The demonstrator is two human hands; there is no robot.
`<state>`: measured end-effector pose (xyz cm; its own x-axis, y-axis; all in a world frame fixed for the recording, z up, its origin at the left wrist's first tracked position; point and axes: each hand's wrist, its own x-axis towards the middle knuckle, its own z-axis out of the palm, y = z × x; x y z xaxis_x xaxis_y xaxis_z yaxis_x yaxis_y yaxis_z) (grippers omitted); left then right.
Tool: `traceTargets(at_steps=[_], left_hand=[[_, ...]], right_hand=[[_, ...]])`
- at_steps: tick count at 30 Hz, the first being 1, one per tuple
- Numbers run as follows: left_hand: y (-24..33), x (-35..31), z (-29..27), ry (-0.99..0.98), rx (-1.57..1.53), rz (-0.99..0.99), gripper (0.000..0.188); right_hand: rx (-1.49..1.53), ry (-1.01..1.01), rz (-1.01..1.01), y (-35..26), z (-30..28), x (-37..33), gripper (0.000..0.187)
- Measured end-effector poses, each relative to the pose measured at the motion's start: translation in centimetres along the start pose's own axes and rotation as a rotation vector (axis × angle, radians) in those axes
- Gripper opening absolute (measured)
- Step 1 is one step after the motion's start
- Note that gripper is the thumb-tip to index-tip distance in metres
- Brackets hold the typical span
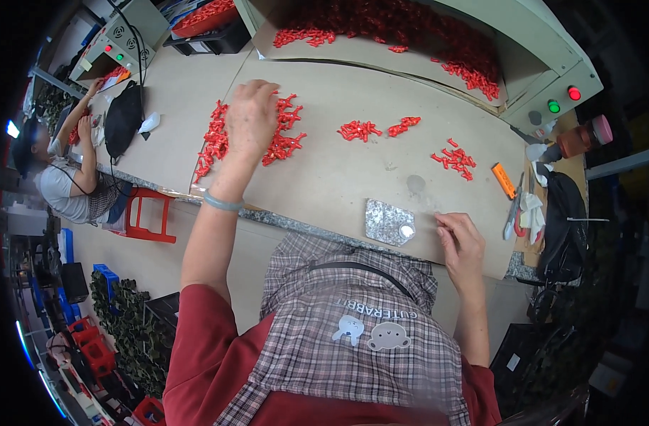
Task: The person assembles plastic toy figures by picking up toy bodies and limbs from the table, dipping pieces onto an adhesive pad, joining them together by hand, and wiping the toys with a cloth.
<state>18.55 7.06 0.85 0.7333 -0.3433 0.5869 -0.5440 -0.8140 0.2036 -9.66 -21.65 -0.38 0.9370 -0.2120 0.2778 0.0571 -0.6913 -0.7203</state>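
My left hand (251, 122) reaches out over a heap of small red plastic parts (218, 138) on the tan worktable (338, 177), fingers curled down onto the pile; whether it grips any parts I cannot tell. My right hand (460, 240) rests at the table's near edge, fingers bent, just right of a small grey speckled plate (388, 221). More red parts lie in small clusters mid-table (360, 130) and to the right (454, 159).
A chute (409, 35) at the back spills several red parts; a control box with red and green buttons (562, 99) stands right. An orange knife (503, 179), scissors and cloth lie at right. Another person (69, 170) sits at left by a red stool (148, 213).
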Motion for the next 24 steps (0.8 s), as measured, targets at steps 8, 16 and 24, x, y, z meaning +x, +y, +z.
traceTargets(at_steps=[8,16,24], left_hand=[[8.8,-0.2,3.4,-0.184,-0.382,0.252,0.015],[13.8,0.1,8.0,-0.326,-0.270,0.333,0.018],[14.4,-1.0,7.2,-0.274,-0.338,0.350,0.021]], right_hand=[[-0.025,0.036,0.010,0.7,-0.5,0.4,0.019],[-0.067,0.104,0.061,1.7,-1.2,0.9,0.015],[-0.143,0.174,0.089,3.8,-0.9,4.1,0.015]])
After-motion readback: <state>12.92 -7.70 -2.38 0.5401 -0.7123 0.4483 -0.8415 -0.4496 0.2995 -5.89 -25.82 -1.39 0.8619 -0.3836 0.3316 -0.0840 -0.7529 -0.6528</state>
